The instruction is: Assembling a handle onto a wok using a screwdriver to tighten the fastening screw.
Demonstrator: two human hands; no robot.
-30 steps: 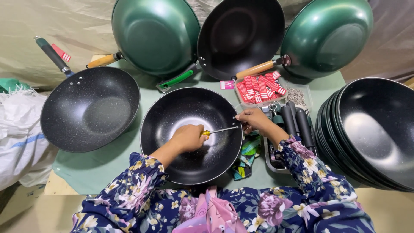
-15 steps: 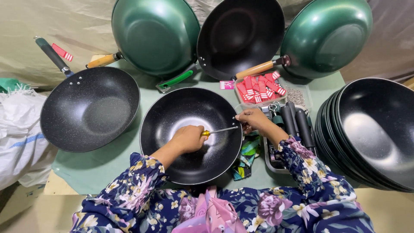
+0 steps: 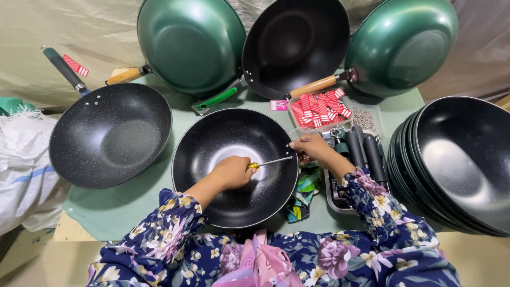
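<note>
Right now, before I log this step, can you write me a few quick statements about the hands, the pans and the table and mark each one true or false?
1. The left hand grips a yellow-handled screwdriver inside the black speckled handle-less wok. True.
2. The right hand rests flat on the green table mat. False: it sits at the wok's right rim, by the screwdriver's tip.
3. A stack of black handle-less woks stands at the right. True.
4. The clear tray of red-and-white tags is inside the centre wok. False: it lies on the mat behind it.
5. Two green wok undersides lean at the back. True.
</note>
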